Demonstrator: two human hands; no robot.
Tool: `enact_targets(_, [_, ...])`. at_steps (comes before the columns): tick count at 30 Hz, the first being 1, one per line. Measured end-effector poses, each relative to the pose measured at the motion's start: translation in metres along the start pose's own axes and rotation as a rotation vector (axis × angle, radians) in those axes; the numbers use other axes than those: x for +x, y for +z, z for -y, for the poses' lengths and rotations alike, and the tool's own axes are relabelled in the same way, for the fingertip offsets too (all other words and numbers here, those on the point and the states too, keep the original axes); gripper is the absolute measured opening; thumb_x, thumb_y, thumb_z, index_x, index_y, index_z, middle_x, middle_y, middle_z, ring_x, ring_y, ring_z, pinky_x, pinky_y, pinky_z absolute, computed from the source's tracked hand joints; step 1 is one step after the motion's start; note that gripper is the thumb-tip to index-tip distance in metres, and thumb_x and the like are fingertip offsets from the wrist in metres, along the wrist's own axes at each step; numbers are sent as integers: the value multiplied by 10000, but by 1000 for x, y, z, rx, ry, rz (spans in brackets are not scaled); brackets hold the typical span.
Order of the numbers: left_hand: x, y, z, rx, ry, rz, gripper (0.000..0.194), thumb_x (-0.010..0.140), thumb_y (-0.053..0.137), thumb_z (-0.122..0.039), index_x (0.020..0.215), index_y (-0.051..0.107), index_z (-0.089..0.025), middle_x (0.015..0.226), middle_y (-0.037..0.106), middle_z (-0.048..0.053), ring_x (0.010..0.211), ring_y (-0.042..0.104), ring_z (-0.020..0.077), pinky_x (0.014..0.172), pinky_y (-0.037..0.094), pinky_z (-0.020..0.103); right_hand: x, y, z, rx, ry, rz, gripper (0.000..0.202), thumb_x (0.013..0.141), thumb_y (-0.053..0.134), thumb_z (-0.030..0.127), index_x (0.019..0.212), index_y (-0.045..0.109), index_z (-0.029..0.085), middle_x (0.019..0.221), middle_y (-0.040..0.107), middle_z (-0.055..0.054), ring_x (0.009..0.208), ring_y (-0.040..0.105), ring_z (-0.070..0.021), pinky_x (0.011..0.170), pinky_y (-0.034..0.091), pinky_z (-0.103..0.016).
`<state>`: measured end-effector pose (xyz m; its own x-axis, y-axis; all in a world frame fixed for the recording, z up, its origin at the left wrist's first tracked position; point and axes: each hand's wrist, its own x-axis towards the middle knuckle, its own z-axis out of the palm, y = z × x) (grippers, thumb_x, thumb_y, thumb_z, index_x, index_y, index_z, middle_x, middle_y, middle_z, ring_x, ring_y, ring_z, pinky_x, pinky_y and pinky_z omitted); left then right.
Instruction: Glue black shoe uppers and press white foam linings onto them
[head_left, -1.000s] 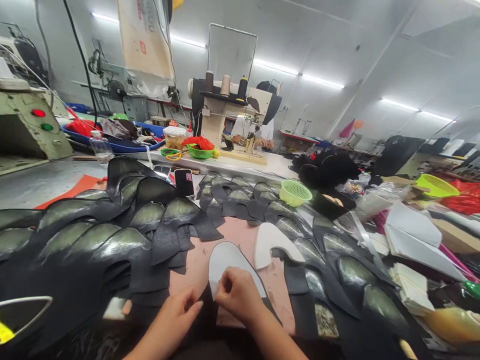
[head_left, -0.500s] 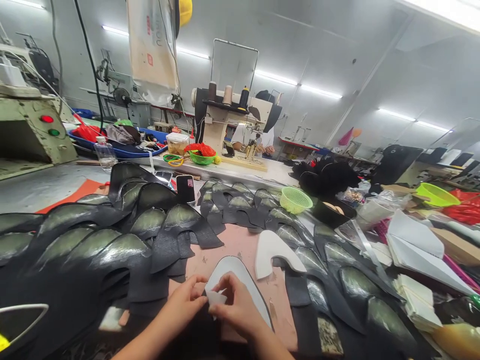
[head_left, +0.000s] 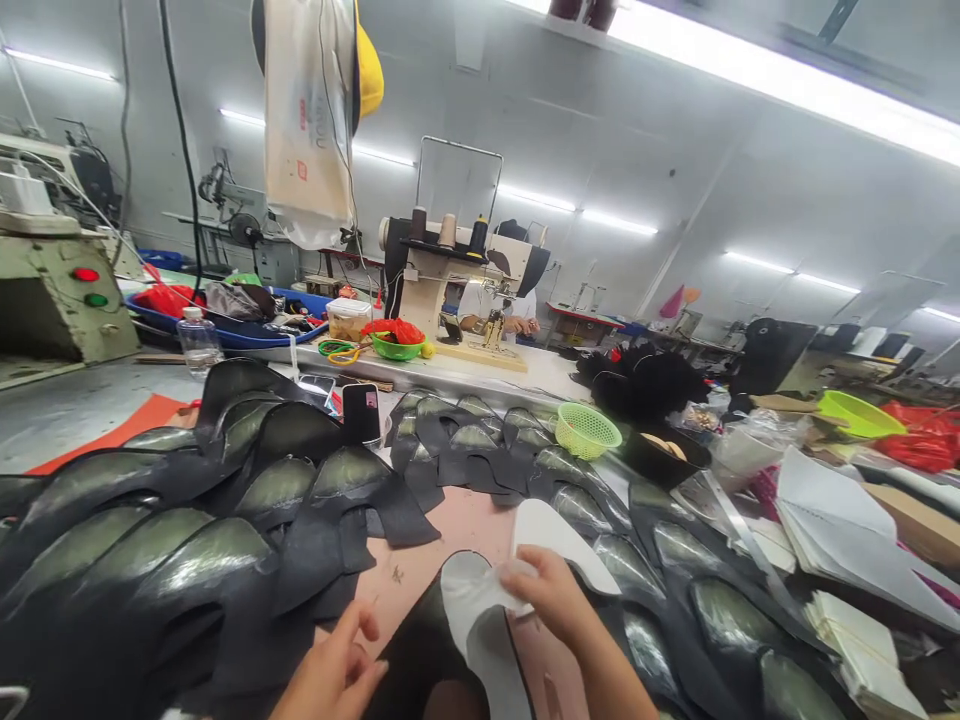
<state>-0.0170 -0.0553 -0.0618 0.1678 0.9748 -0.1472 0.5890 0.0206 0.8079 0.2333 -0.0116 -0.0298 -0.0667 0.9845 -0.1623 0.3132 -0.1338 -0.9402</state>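
Hands drawn apart, the white sheet [head_left: 466, 583] now pulled over to one side
Half a second ago both hands met over the white-faced piece; now the right hand [head_left: 553, 602] is out to the right, thumb and fingers closed on the sheet's edge beside the white curved template [head_left: 559, 528], while the left hand [head_left: 337, 668] hangs apart with its fingers loosely curled and parted, nothing seen in them; the black piece [head_left: 411, 648] lies low in the middle, over the near part of the pink board [head_left: 401, 568], its left side now bare black, so the sheet is probably a thin backing coming away, though blur at the pinch hides how much remains stuck; black shaped pieces [head_left: 214, 560] lie stacked to the left
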Motion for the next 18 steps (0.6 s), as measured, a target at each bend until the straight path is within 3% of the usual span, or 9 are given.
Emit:
enact_targets(2, [0, -5, -3, 136, -4, 29, 55, 747, 409, -214, 797, 427, -227, 512, 537, -69, 561, 540, 144, 581, 365, 214, 3, -8, -1, -30, -11, -40, 195, 588, 563, 327, 525, 438, 192, 492, 441, 41, 498, 423, -118, 489, 346, -240])
enact_targets(5, [0, -14, -18, 402, 28, 74, 202, 748, 397, -124, 874, 515, -228, 738, 632, -6, 745, 601, 172, 667, 413, 242, 2, -1, -2, -86, -12, -14, 202, 604, 580, 342, 551, 461, 188, 521, 472, 37, 529, 443, -126, 520, 358, -242])
enact_targets(8, [6, -19, -37, 614, 159, 0, 270, 697, 460, -71, 887, 582, -219, 995, 618, 47, 962, 559, 225, 809, 418, 330, 0, 15, 1, -35, 15, 71, 197, 582, 612, 353, 619, 521, 182, 648, 565, 1, 622, 507, -155, 591, 396, -261])
enact_targets(10, [11, -18, -45, 672, 247, -50, 279, 685, 462, -39, 854, 606, -207, 1053, 598, 59, 1027, 520, 242, 865, 394, 373, 0, 24, 4, 14, -19, 34, 219, 561, 634, 358, 581, 499, 187, 792, 601, -37, 734, 534, -183, 679, 408, -283])
enact_targets(13, [18, -13, -46, 611, 258, 18, 239, 693, 451, -38, 795, 603, -191, 999, 611, 62, 985, 534, 232, 847, 398, 358, -1, 33, 6, 49, -72, -30, 325, 549, 660, 414, 501, 426, 193, 787, 579, -43, 752, 520, -186, 709, 397, -292])
enact_targets(16, [23, -8, -38, 342, 145, 115, 127, 728, 473, -152, 798, 564, -207, 891, 629, 25, 867, 572, 189, 775, 407, 290, -6, 43, 7, 164, 4, 38, 406, 562, 633, 550, 534, 430, 199, 562, 459, 24, 557, 430, -130, 574, 367, -263])
enact_targets(18, [25, -7, -30, 115, 11, 120, 153, 782, 429, -285, 868, 543, -227, 820, 631, -1, 800, 586, 177, 720, 405, 271, -12, 50, 7, 296, 8, 129, 439, 579, 606, 603, 561, 437, 198, 529, 416, 40, 526, 401, -118, 558, 358, -257])
